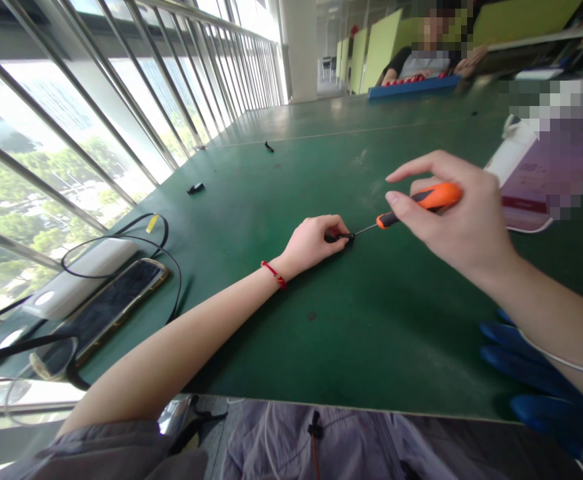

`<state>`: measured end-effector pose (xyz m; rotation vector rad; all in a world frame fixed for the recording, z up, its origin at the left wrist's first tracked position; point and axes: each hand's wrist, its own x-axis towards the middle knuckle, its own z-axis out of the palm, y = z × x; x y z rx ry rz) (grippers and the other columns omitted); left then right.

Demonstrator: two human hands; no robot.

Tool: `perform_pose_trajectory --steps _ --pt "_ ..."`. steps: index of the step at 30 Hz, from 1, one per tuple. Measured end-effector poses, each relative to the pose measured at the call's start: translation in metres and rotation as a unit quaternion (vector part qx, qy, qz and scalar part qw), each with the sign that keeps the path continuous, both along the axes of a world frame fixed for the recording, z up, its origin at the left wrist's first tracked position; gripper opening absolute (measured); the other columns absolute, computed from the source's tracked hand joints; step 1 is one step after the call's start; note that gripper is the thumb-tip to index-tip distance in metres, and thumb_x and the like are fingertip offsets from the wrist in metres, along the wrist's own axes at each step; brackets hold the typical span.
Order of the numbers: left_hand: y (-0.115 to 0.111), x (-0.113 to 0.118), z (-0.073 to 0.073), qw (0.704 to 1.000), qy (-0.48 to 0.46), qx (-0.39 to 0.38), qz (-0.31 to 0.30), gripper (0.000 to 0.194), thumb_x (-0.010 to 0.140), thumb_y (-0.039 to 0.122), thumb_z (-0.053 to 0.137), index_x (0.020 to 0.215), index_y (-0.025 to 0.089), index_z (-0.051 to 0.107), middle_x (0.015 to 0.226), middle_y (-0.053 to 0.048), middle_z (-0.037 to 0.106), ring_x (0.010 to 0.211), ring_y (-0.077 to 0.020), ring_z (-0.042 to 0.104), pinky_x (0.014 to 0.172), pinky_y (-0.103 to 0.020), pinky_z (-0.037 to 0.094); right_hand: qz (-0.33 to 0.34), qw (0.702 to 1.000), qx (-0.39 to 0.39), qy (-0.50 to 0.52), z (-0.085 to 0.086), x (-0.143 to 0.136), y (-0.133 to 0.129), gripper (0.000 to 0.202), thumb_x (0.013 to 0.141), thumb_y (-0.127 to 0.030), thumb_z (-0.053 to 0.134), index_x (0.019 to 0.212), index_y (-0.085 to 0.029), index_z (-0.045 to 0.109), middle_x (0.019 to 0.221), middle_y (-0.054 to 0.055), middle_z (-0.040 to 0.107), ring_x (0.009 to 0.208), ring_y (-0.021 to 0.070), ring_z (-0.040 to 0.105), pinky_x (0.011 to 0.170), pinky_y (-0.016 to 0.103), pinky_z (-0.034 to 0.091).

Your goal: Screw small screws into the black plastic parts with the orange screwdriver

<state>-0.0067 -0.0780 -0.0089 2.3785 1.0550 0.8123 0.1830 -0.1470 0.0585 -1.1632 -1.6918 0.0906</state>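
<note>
My left hand [316, 240] rests on the green table with its fingers pinched round a small black part [342, 237]. A red cord bracelet circles that wrist. On the right, my right hand [464, 213] holds an orange and black screwdriver [438, 196] by its handle, between thumb and fingers. The thin metal shaft slants down to the left, and its tip meets the small black part beside my left fingertips. The index finger is stretched out above the handle. How the tip sits in the part is too small to tell.
A phone [121, 300], a white device [88, 270] and black cables lie at left. Small black pieces [196, 189] lie farther back. Blue gloves [526, 360] and a purple-and-white item [526, 177] are at right. A person sits behind a blue tray [414, 88].
</note>
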Motion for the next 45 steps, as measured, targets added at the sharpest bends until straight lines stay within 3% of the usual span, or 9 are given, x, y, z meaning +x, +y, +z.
perform_pose_trajectory --steps 5,13,20,26,28,33,37,41,45 --pt "0.000 0.000 0.000 1.000 -0.005 -0.003 0.000 0.012 0.078 0.024 0.061 0.084 0.017 0.070 0.087 -0.002 0.072 0.081 -0.0146 0.064 0.075 -0.025 0.051 0.060 0.997 0.027 0.034 -0.003 0.002 0.004 0.047 0.067 -0.017 0.068 0.110 -0.024 0.052 0.076 0.000 0.057 0.062 0.0158 0.053 0.063 0.034 0.044" --pt "0.000 0.000 0.000 1.000 -0.002 -0.002 0.001 0.012 0.079 0.024 0.061 0.084 0.017 0.069 0.088 -0.003 0.072 0.081 -0.0146 0.064 0.075 -0.025 0.051 0.000 1.000 -0.025 -0.002 0.000 0.001 0.001 0.009 0.075 -0.029 0.065 0.081 -0.025 0.061 0.066 -0.001 0.057 0.056 0.0140 0.050 0.060 0.033 0.040" --pt "0.000 0.000 0.000 1.000 -0.005 -0.004 0.001 0.012 0.078 0.024 0.062 0.084 0.017 0.069 0.088 -0.003 0.072 0.082 -0.0148 0.065 0.076 -0.025 0.051 0.017 0.998 0.027 0.050 -0.008 0.005 0.010 0.049 0.065 -0.025 0.074 0.109 -0.023 0.053 0.079 0.003 0.058 0.066 0.0169 0.052 0.062 0.035 0.043" --pt "0.000 0.000 0.000 1.000 0.001 0.001 0.000 0.012 0.078 0.024 0.061 0.084 0.017 0.069 0.087 -0.003 0.071 0.081 -0.0145 0.064 0.076 -0.025 0.051 -0.044 0.999 -0.019 0.009 0.002 0.000 0.002 0.015 0.074 -0.033 0.066 0.068 -0.021 0.059 0.063 0.002 0.055 0.055 0.0126 0.044 0.055 0.032 0.037" --pt "0.001 0.000 0.000 1.000 0.002 0.000 0.002 0.012 0.079 0.024 0.061 0.084 0.017 0.069 0.087 -0.003 0.072 0.080 -0.0144 0.064 0.075 -0.025 0.051 -0.021 1.000 -0.008 0.007 0.002 0.000 0.001 0.006 0.072 -0.025 0.066 0.074 -0.022 0.060 0.068 0.001 0.057 0.056 0.0126 0.045 0.056 0.032 0.038" --pt "0.000 0.000 0.000 1.000 -0.003 -0.003 0.001 0.012 0.079 0.025 0.062 0.084 0.017 0.069 0.087 -0.002 0.072 0.081 -0.0148 0.065 0.075 -0.025 0.052 0.032 0.999 0.003 0.041 -0.003 0.002 0.004 0.047 0.066 -0.018 0.069 0.109 -0.025 0.053 0.073 -0.001 0.056 0.059 0.0143 0.049 0.059 0.034 0.042" --pt "0.000 0.000 0.000 1.000 -0.005 0.000 -0.003 0.012 0.079 0.025 0.061 0.084 0.017 0.069 0.087 -0.003 0.072 0.081 -0.0147 0.064 0.075 -0.025 0.051 -0.007 0.999 -0.020 0.025 -0.001 0.002 0.005 0.026 0.072 -0.036 0.069 0.092 -0.022 0.060 0.071 0.001 0.060 0.056 0.0135 0.050 0.057 0.033 0.039" --pt "0.000 0.000 0.000 1.000 -0.002 0.001 -0.003 0.012 0.079 0.024 0.061 0.084 0.017 0.069 0.088 -0.003 0.071 0.081 -0.0146 0.064 0.076 -0.025 0.051 -0.003 1.000 -0.015 0.004 0.000 0.000 0.003 0.007 0.074 -0.028 0.065 0.077 -0.022 0.061 0.066 0.000 0.059 0.057 0.0140 0.052 0.058 0.032 0.040" --pt "0.000 0.000 0.001 1.000 -0.001 -0.001 -0.002 0.012 0.079 0.024 0.061 0.085 0.017 0.070 0.088 -0.003 0.072 0.081 -0.0147 0.064 0.076 -0.025 0.051 0.044 0.998 0.026 0.029 -0.002 0.002 0.005 0.039 0.067 -0.014 0.067 0.103 -0.025 0.055 0.074 0.001 0.059 0.062 0.0158 0.052 0.063 0.034 0.044"
